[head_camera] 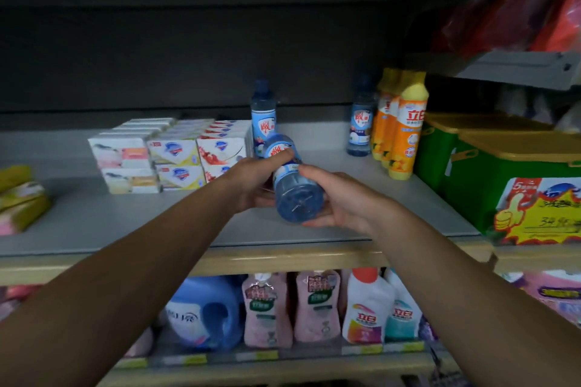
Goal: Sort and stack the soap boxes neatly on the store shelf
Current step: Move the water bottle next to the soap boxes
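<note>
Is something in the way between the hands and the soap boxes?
Yes. Both hands, left and right, grip a tipped blue bottle, so they aren't free. Another blue bottle stands right beside the soap boxes; otherwise the shelf in front looks open.

Grey shelf (94, 217): soap boxes (169, 155) stacked toward the back left, blue bottles (263, 118) behind, orange bottles (405, 129) and green boxes (490, 185) at the right end.
</note>
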`<state>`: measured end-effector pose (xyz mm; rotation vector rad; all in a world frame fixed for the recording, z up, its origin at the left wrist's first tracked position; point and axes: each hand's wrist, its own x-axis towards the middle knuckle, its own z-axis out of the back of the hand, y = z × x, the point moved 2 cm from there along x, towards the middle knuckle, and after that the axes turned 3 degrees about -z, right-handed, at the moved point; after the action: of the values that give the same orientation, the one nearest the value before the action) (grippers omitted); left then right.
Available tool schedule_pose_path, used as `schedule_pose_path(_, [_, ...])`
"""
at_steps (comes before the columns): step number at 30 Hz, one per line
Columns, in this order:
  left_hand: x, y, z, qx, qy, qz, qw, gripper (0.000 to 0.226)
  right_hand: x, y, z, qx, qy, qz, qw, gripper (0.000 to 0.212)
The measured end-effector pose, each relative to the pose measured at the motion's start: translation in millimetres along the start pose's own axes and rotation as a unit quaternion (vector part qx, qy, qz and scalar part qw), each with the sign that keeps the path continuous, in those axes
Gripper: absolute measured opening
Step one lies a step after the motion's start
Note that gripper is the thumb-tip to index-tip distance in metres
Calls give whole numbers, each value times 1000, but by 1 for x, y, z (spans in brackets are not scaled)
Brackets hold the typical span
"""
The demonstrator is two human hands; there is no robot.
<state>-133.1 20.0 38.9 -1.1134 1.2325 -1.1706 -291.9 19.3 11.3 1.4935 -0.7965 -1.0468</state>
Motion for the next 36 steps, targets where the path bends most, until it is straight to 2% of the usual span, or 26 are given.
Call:
schedule_pose_path(7, [-4, 0, 11, 19, 5, 0, 1000, 42, -5, 0, -12, 7, -5, -3, 1000, 35])
schedule_pose_path(10, [-5, -3, 15, 24, 12, -37, 999, 33, -8, -1, -17, -109, -86, 67, 988, 30])
schedule_pose_path(12, [-5, -6, 16, 34, -10, -79, 996, 26, -11, -4, -19, -243, -197, 129, 941, 38])
schedule_pose_path(13, [-4, -7, 16, 26, -27, -95, 995, 26, -14, -6, -21, -308, -259, 158, 902, 43])
schedule_pose_path(15, [-4, -6, 13, -22, -48, -108, 993, 29, -19, -10, -27, -437, -355, 214, 798, 51])
schedule_pose_path(16, [-4, -4, 10, -57, -53, -108, 991, 31, -20, -12, -30, -486, -376, 240, 752, 55])
schedule_pose_path(18, [-4, 1, 7, -134, -64, -104, 983, 35, -19, -16, -35, -534, -384, 297, 692, 64])
schedule_pose_path(20, [-3, 5, 7, -203, -78, -101, 971, 34, -21, -18, -35, -532, -379, 365, 663, 65])
schedule_pose_path(21, [-3, 6, 8, -234, -86, -102, 963, 32, -22, -19, -34, -526, -364, 391, 662, 64])
schedule_pose_path(23, [-2, 8, 12, -294, -86, -108, 946, 36, -24, -21, -31, -502, -299, 418, 695, 58])
schedule_pose_path(25, [-1, 10, 15, -349, -56, -118, 928, 49, -24, -23, -31, -459, -226, 406, 757, 53])
schedule_pose_path(28, [0, 11, 21, -396, -23, -122, 910, 58, -21, -24, -33, -323, -167, 321, 875, 51])
schedule_pose_path(30, [0, 12, 23, -429, 5, -127, 894, 56, -18, -23, -38, -227, -116, 248, 935, 51])
schedule_pose_path(33, [0, 13, 24, -461, 41, -139, 875, 60, -12, -23, -46, -164, -29, 184, 969, 59])
schedule_pose_path(36, [1, 13, 27, -467, 70, -142, 870, 63, -7, -24, -48, -84, 29, 152, 984, 48])
